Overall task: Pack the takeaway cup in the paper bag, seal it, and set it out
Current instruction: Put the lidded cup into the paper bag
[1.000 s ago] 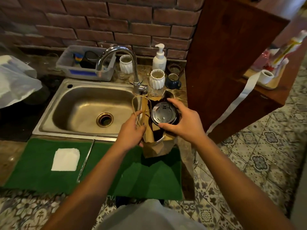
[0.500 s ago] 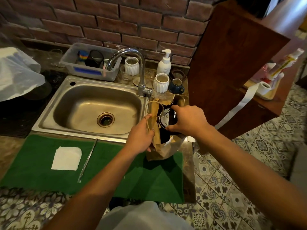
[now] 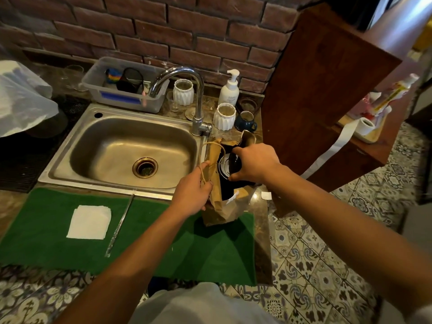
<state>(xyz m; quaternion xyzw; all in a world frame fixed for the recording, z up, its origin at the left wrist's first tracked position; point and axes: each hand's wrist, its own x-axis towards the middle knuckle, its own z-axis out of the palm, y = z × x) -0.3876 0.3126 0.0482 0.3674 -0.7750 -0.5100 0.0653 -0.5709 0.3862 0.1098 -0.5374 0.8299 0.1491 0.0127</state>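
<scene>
Takeaway cup (image 3: 224, 166) sits inside the paper bag (image 3: 218, 208), centre-right of frame; only a slice of its round dark lid with a pale ring shows, rest hidden by the right hand (image 3: 253, 163) and the bag wall; lid embossing unreadable; right hand grip is curled over the lid, thumb at the near edge, fingers over the far edge, holding the cup; left hand (image 3: 192, 194) grip is closed on the bag's left wall, pinching the brown kraft paper with the twine handle (image 3: 211, 146) looped up over the fingers; bag mouth open, far flap (image 3: 246, 139) standing up, creased; bag base rests at the right end of the green mat (image 3: 149, 232) on the tabletop (image 3: 260, 220), lower part of the bag partly behind the left wrist; small white tag or sticker (image 3: 232, 198) on the bag front, text too small to read; another white scrap (image 3: 266, 195) just right of the bag; folded white napkin (image 3: 90, 221) and a thin metal rod (image 3: 120, 224) lie on the mat, lower left, apart from each other; steel sink (image 3: 131, 148) upper left of the bag, chrome tap (image 3: 184, 90) behind; white pump bottle (image 3: 229, 90) has a label, lettering illegible; two ribbed white cups (image 3: 224, 116) and a dark blue mug (image 3: 245, 121) behind the bag; clear plastic tub (image 3: 124, 86) with a blue strip, contents murky; white plastic sheet (image 3: 21, 99) cut off at the left edge; wooden panel (image 3: 327, 90) at right hides the tabletop beyond; paper roll (image 3: 365, 125) trailing a white strip at far right; brick wall (image 3: 187, 31) across the top.
</scene>
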